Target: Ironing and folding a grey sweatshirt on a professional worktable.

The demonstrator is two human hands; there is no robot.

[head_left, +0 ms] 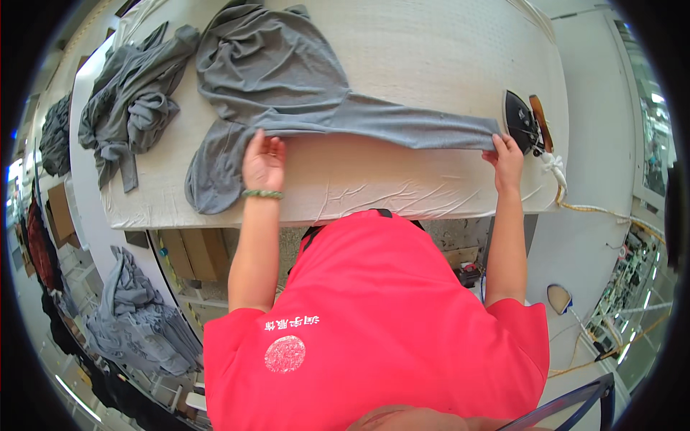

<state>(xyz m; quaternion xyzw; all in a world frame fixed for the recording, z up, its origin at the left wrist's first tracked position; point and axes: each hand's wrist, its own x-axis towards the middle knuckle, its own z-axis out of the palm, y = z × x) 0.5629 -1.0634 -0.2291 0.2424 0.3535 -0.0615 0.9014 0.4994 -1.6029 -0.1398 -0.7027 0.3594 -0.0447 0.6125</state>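
Note:
A grey long-sleeved garment (pixel 280 68) lies on the white cloth-covered table, its body bunched toward the back. One sleeve (pixel 424 127) stretches straight out to the right. At the cuff end, my right hand (pixel 507 158) is closed in a pinch on the sleeve's near corner. My left hand (pixel 264 164) is closed at the near edge of the garment where the sleeve meets the body, palm turned up and fingers curled. Just beyond my right hand an iron (pixel 521 122) with a dark plate and a wooden handle rests at the table's right side.
More grey garments (pixel 140 97) lie heaped at the table's left. A white-wrapped hose (pixel 557 176) runs from the iron off to the right. Below left hangs a pile of grey clothing (pixel 140 323). Brown cardboard boxes (pixel 194 253) stand under the table (pixel 424 190).

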